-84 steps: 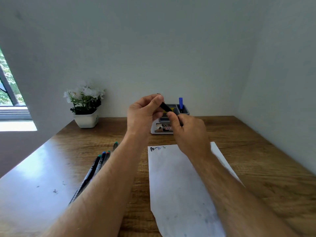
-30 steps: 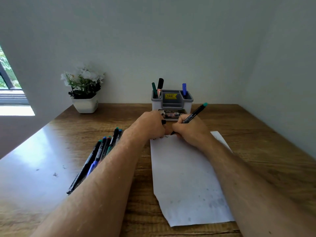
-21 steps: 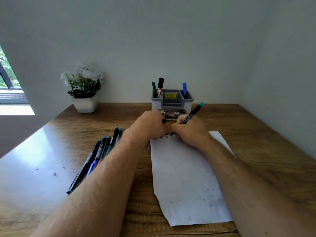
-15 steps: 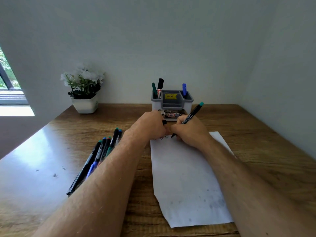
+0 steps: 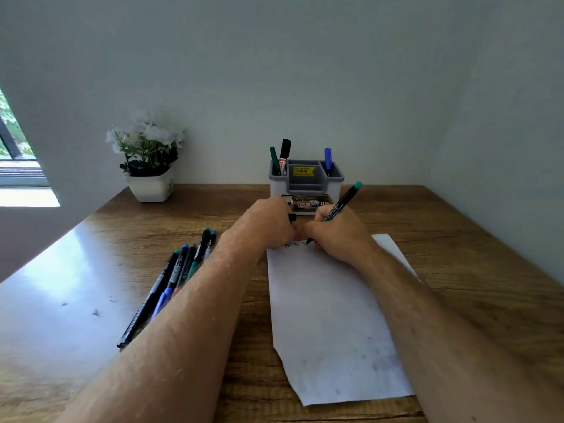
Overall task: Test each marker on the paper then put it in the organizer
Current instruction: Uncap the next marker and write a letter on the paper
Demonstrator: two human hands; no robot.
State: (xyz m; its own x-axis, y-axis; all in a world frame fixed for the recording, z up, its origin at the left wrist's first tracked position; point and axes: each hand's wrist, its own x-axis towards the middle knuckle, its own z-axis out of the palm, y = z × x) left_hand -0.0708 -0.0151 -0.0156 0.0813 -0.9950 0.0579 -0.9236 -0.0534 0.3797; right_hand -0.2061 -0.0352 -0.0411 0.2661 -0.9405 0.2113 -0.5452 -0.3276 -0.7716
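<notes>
My right hand (image 5: 337,235) grips a black marker with a teal end (image 5: 343,203), its tip down on the top edge of the white paper (image 5: 329,306), beside a few small scribbles. My left hand (image 5: 268,222) is curled round the marker's black cap (image 5: 292,217) and rests at the paper's top left corner. The grey organizer (image 5: 306,184) stands just behind both hands, holding a green and a black marker on its left and a blue one on its right. Several more markers (image 5: 180,270) lie on the table to the left of my left forearm.
A white pot of white flowers (image 5: 149,166) stands at the back left of the wooden table (image 5: 457,239). Walls close in behind and to the right. A window shows at the far left.
The marker was uncapped in the air, then both hands came down to the paper. Over the last second the marker's tip has shifted slightly along the paper's top edge.
</notes>
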